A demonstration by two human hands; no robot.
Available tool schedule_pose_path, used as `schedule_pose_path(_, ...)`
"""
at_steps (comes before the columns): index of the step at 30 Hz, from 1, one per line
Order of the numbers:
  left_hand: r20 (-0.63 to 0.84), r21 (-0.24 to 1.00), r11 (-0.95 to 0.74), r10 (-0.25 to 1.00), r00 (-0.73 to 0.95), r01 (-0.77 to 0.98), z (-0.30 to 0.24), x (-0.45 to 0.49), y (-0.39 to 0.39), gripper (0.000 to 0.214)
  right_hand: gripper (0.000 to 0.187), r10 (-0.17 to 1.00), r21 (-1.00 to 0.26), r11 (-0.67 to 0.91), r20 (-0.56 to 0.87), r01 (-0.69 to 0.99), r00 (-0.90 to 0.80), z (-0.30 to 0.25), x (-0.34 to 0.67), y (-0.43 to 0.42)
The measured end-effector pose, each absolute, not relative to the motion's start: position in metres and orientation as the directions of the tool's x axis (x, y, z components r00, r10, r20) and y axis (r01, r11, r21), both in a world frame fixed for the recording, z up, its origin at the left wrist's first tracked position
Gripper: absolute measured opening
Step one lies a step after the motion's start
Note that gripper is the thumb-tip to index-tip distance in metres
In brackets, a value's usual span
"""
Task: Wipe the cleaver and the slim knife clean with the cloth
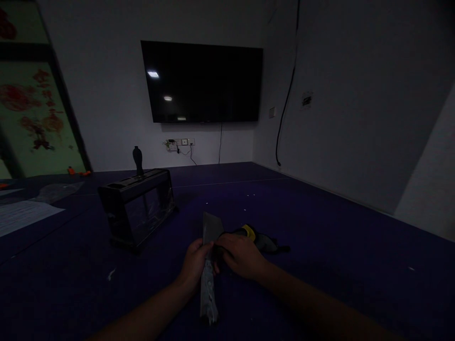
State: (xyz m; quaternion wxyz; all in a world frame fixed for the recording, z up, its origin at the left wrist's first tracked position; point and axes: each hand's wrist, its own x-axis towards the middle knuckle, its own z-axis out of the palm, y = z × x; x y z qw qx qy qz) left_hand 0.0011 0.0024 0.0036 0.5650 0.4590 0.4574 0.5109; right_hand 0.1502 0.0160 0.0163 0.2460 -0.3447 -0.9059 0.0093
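Observation:
My left hand point(195, 261) is closed around a long, narrow grey piece point(212, 226). Its upper part looks flat and plain; crinkled clear plastic covers its lower end point(208, 293). My right hand point(241, 255) is bent over the same piece from the right, its fingers curled at the edge beside my left thumb. Those fingertips are partly hidden, and dim light blurs the detail. Just beyond my right hand a black and yellow object point(265, 240) lies on the dark blue floor; its kind is unclear, and the hand covers part of it.
A black open-framed case with clear sides point(133, 208) stands left, a dark vase-shaped object point(138, 161) on top. Printed paper point(26, 214) and a clear plastic bag point(59, 191) lie far left. A television point(206, 83) hangs on the wall; a black cable point(289, 87) dangles right.

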Motion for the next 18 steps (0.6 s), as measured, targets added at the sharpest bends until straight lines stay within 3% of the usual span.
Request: schedule_pose_path(18,-0.051,0.984,0.062,0.997,0.065,-0.169,0.0034,0.002,0.003,0.027,0.028,0.62,-0.17,0.769,0.437,0.617,-0.652,0.0127,0.1509,0.019)
